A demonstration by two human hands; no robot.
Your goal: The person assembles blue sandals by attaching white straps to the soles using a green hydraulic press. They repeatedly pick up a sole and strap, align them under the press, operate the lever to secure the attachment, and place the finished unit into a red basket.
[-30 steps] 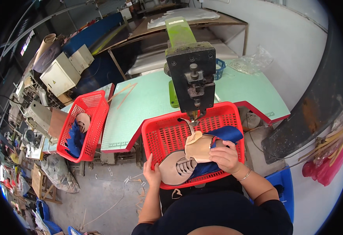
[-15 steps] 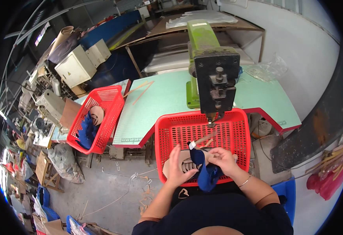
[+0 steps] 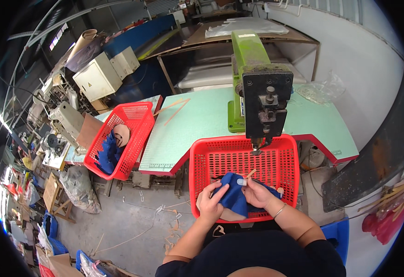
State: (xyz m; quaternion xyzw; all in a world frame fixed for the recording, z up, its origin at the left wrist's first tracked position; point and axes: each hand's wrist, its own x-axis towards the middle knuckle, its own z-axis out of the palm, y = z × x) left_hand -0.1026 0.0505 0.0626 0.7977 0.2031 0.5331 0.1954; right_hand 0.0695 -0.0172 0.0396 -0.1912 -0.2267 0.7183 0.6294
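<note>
I see the L hand [image 3: 212, 201] gripping & R hand [image 3: 258, 194] pinching 1 blue piece [image 3: 234, 197] over the red basket [image 3: 218, 159]; best hold it flat w/ light fingers.

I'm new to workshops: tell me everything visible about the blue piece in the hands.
The blue piece looks like soft, deep blue cloth, slanting and slightly bent. A small pale patch shows near its upper right edge. The left hand and right hand hold it over the nearer red basket. Beige material shows along its lower edge; whether joined, I can't tell.
</note>
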